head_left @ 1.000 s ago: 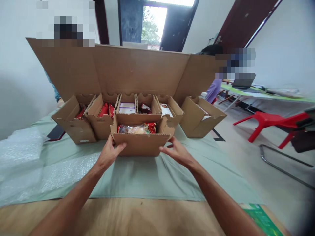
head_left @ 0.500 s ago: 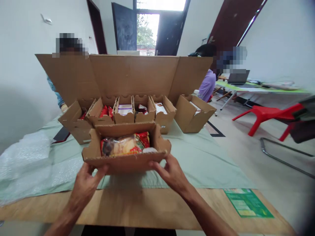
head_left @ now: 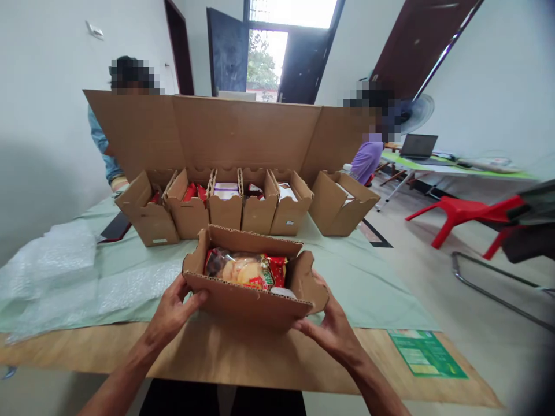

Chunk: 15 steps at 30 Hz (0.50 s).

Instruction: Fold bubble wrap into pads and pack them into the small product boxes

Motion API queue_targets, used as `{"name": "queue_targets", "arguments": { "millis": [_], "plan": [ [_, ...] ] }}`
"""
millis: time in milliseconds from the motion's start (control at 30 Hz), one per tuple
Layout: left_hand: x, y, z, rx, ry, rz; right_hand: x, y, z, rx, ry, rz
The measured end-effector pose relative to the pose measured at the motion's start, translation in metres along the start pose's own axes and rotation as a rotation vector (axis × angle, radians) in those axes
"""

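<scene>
Between my two hands is a small open cardboard box [head_left: 255, 306], turned slightly so its right end sits nearer to me. My left hand [head_left: 176, 309] grips its left end, thumb on the front wall. At the right end my right hand [head_left: 327, 323] holds the lower corner, with the fingers behind the side wall. Inside lies a clear and red food packet [head_left: 247, 270] with pale round pieces showing. A white item [head_left: 282, 292] is partly hidden by the front wall. Behind it stand several similar cardboard boxes [head_left: 225, 216] in a row.
A tall cardboard panel [head_left: 247, 130] rises behind the row. Bubble wrap [head_left: 60, 260] and a dark flat item [head_left: 115, 227] lie at left, a green printed sheet [head_left: 427, 353] at front right. Two people sit beyond the panel. A red stool [head_left: 455, 211] stands right.
Both hands have brought the box nearer to me and to the right in view. It has turned, its right end coming closer. The camera view has shifted slightly.
</scene>
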<state>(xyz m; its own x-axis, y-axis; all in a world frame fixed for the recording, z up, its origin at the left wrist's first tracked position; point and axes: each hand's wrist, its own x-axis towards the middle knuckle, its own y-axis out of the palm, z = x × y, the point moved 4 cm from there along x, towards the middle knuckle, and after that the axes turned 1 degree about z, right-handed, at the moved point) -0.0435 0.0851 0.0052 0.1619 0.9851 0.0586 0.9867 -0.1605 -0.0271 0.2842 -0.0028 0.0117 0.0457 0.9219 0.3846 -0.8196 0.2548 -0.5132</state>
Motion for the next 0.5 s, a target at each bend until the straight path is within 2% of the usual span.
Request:
{"name": "queue_targets", "arguments": {
  "millis": [133,233,333,400,500],
  "plan": [
    [-0.002,0.000,0.008,0.014,-0.007,0.040,0.012,0.007,-0.022,0.235,0.067,0.086],
    [-0.007,0.003,0.018,0.039,-0.038,0.049,0.023,0.017,-0.020,0.338,0.046,0.181],
    [-0.012,0.004,0.029,0.091,-0.043,0.034,0.019,0.025,-0.016,0.328,0.008,0.221],
    [-0.012,0.011,0.033,0.128,-0.027,0.062,0.008,0.021,-0.017,0.316,0.029,0.151],
    [-0.004,0.037,0.031,0.156,0.020,0.207,-0.016,-0.006,-0.021,0.241,0.087,-0.061]
  ]
}}
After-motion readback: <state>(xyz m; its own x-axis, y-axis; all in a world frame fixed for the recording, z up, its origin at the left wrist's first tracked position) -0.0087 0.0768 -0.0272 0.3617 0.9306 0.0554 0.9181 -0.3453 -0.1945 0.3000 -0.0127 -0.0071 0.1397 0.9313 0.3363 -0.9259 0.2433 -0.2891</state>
